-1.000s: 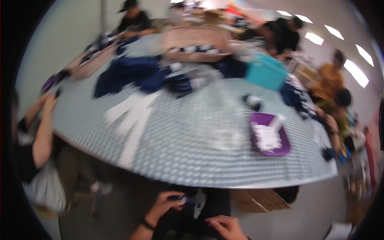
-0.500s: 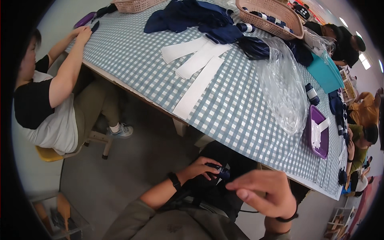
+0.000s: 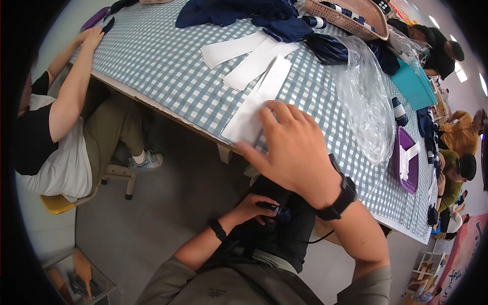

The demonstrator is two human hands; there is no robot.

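Note:
Low over my lap, my left hand (image 3: 252, 207) is closed around a small rolled navy cloth bundle (image 3: 281, 213). My right hand (image 3: 292, 145) reaches over the table's near edge, with its thumb apart from its bent fingers. Its fingertips are at a long white paper strip (image 3: 256, 101) lying up to that edge; whether they press on it is hard to tell. More white strips (image 3: 231, 50) fan out beyond, beside a heap of navy cloth (image 3: 218, 12). A navy roll with a white band (image 3: 314, 22) lies by the heap.
The checked tablecloth (image 3: 168, 56) covers a wide table. On it are a tan basket (image 3: 351, 20) of banded rolls, clear plastic (image 3: 366, 112), a teal bin (image 3: 414, 84) and a purple tray (image 3: 405, 162) with white strips. A co-worker (image 3: 56, 137) sits at left; others work at right.
My right hand has moved forward and left from above my lap to the white strip on the table. The left hand still holds the navy bundle, and the view has shifted slightly.

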